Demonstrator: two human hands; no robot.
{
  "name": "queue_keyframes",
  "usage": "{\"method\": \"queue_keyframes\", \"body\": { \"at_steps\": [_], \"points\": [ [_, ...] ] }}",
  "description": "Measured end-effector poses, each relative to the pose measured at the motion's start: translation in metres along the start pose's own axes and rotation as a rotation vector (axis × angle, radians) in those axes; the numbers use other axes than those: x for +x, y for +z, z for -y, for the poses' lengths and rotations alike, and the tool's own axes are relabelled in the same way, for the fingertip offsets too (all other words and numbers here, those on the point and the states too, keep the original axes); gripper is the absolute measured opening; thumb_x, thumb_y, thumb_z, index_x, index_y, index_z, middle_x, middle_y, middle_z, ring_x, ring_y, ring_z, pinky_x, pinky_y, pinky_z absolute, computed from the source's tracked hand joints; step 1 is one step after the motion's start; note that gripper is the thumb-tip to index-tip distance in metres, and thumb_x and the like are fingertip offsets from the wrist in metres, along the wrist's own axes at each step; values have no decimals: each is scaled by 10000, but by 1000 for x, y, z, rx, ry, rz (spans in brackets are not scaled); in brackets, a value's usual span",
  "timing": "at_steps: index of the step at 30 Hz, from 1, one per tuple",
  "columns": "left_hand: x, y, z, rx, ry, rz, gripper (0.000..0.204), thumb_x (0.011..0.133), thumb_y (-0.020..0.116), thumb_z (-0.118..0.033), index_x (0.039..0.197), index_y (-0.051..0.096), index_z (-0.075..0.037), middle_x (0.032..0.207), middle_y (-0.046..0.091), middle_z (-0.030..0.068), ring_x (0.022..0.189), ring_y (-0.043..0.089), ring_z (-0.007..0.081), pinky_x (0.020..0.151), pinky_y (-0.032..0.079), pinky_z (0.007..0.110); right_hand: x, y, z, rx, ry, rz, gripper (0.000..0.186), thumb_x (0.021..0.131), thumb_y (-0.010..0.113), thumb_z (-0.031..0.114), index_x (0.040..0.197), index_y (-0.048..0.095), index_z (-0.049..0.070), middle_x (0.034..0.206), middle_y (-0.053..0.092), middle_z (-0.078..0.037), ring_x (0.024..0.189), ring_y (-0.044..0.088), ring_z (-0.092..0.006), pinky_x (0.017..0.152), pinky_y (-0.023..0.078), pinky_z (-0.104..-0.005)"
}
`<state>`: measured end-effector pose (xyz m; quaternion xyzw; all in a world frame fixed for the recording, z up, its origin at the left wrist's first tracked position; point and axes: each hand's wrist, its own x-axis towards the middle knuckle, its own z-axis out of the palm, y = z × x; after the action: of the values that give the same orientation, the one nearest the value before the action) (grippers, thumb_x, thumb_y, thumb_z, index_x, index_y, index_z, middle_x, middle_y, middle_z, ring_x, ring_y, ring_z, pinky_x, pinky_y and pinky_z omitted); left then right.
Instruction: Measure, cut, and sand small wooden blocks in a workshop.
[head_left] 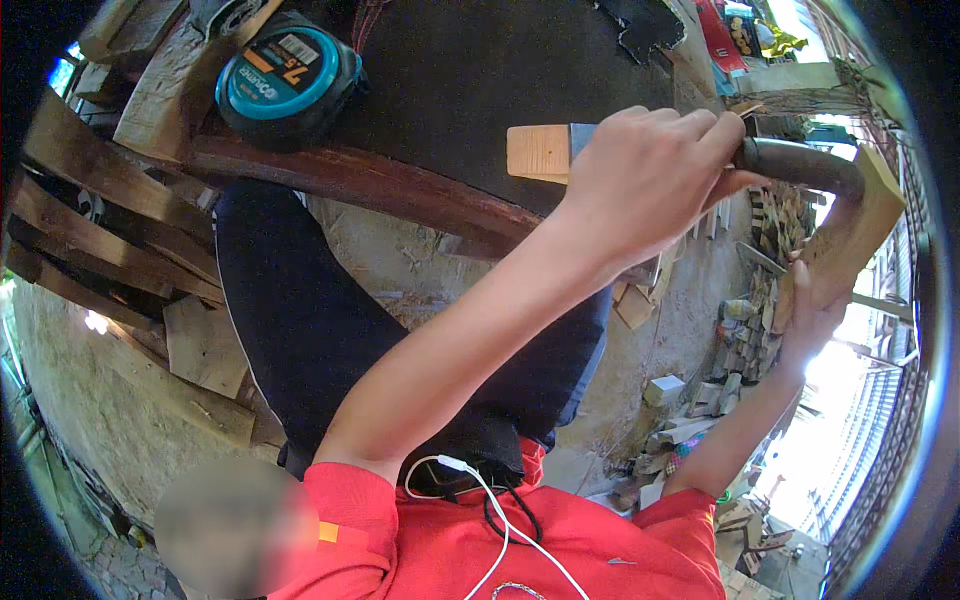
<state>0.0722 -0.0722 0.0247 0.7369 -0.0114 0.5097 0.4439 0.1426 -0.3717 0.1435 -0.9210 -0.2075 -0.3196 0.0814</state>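
Observation:
My left hand [655, 170] is closed, with its thumb and finger around the end of a dark curved bar [805, 165]. The far end of this bar meets a light-brown piece of wood [850, 235] at the right. That wood is held from below by my right hand [812, 315], its fingers along the near side. To the left of my left fist juts a pale wooden block [537, 150] with a grey metal strip beside it. My fist hides whether block and bar join. A small pointed tip shows above my left fingers.
A tape measure [285, 85] with a turquoise rim sits at the upper left on a dark bench top [440, 80], which has a reddish-brown wooden edge [370, 185]. Curved planks [110, 200] lie at the left. Scrap wood [775, 240] is piled at the right.

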Motion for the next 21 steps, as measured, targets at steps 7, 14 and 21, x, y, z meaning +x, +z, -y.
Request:
{"method": "queue_keyframes", "body": {
  "at_steps": [7,14,21],
  "points": [
    [-1,-5,1,4,-19,-1,423,901,625,-510,853,550,-97,720,605,82,655,653,296,566,507,398,11,-6,14,867,214,-163,626,819,719,125,1369,453,-9,1274,587,-160,1085,611,-260,937,507,-378],
    [-3,-8,5,-11,-54,4,428,904,616,-517,847,542,-99,711,600,86,651,647,302,559,501,410,9,1,-1,-63,-23,-10,699,827,768,222,1384,456,-62,1345,560,-170,1184,564,-265,1040,416,-360],
    [-6,-13,10,-33,-42,7,412,905,623,-500,860,538,-100,713,596,85,649,643,308,560,497,415,16,2,-1,-40,90,-8,723,854,747,196,1432,396,-60,1302,573,-188,1192,564,-279,1054,415,-364]
  ]
}}
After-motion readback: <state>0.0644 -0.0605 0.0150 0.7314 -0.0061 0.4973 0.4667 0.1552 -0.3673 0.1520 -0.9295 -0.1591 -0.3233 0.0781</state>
